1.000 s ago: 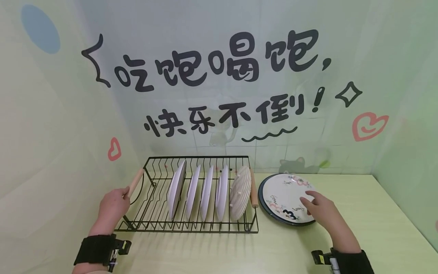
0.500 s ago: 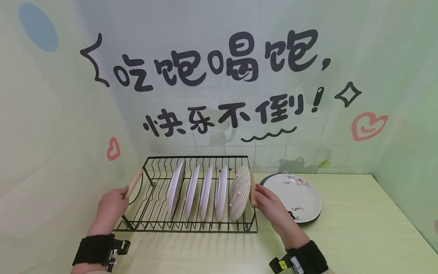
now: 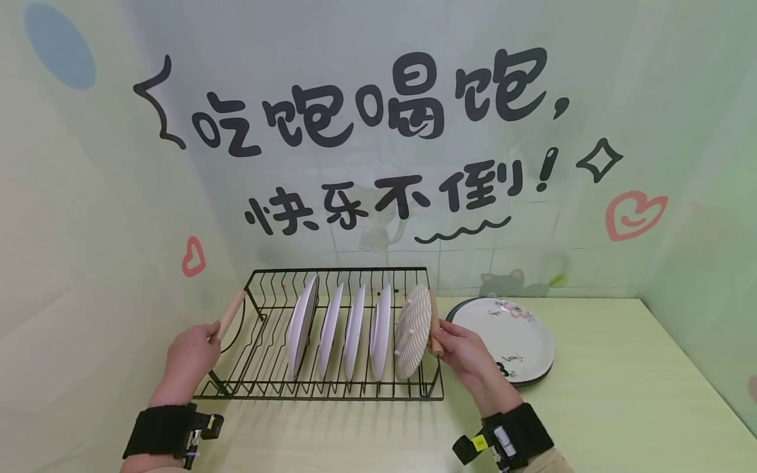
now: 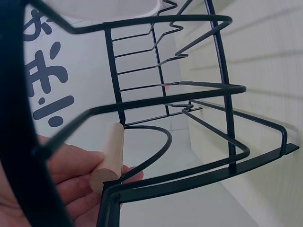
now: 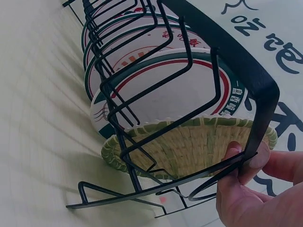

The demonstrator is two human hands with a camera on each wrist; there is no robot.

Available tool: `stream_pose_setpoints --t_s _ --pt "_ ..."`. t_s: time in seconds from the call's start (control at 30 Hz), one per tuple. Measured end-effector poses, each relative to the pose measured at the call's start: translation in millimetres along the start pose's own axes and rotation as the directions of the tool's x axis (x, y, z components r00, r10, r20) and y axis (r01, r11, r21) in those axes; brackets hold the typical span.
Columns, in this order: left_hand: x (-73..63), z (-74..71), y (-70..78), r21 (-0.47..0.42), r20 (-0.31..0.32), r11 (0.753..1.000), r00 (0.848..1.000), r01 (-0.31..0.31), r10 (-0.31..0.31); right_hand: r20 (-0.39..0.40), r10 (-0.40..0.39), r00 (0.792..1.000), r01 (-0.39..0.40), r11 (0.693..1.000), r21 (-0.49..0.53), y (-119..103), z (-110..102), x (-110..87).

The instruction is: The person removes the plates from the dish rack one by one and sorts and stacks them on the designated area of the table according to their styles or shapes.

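Note:
My left hand (image 3: 192, 355) grips the wooden handle (image 3: 232, 315) at the left end of a black wire dish rack (image 3: 340, 269). In the left wrist view, thumb and fingers curl round that handle (image 4: 111, 158). My right hand (image 3: 470, 358) holds the other wooden handle (image 3: 435, 328) at the right end, which the right wrist view shows between thumb and fingers. Several white plates (image 3: 302, 328) stand on edge in the rack, their printed faces with green rims turned to the right wrist camera. Beside them leans a shallow woven bamboo basket (image 5: 189, 142) at the right end.
To the right of the rack, a white patterned plate (image 3: 520, 335) lies on a darker one, partly behind my right hand. The rack stands on a pale wooden table (image 3: 609, 394). A wall (image 3: 378, 157) with large black lettering rises behind, and side walls close in both sides.
My right hand has moved left from above the stacked plates to the rack's right handle and now grips it. The left hand keeps its hold on the left handle.

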State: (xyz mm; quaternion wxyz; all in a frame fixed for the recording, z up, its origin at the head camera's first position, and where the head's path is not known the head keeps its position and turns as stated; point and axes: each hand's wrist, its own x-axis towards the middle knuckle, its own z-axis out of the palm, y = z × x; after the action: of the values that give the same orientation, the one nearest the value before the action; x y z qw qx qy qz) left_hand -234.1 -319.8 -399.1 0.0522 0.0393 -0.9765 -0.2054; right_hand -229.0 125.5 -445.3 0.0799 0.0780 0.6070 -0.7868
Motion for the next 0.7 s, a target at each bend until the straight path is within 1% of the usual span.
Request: stream_pose_setpoints --t_s 0.23,0.53,0.67,0.7 --pt "-0.4 1.6 0.3 0.002 -0.01 1.0 1.0 -0.001 0.001 0.003 0.002 1.0 -0.002 0.998 0.057 1.1 -0.8 -0.4" --pt "-2.6 4.3 3.2 -0.011 -0.039 1.0 0.999 -0.002 0.002 -0.003 0.009 1.0 -0.009 0.997 0.07 -0.2 -0.4 -2.5" --pt "-4.4 6.4 5.1 -0.034 -0.035 0.999 0.999 0.014 -0.016 -0.009 0.003 1.0 -0.003 0.998 0.067 -0.5 0.7 -3.6" --pt "-4.7 6.6 6.4 -0.042 -0.025 0.999 0.999 0.023 -0.024 -0.011 0.002 1.0 -0.001 0.998 0.065 -0.5 1.0 -3.7"
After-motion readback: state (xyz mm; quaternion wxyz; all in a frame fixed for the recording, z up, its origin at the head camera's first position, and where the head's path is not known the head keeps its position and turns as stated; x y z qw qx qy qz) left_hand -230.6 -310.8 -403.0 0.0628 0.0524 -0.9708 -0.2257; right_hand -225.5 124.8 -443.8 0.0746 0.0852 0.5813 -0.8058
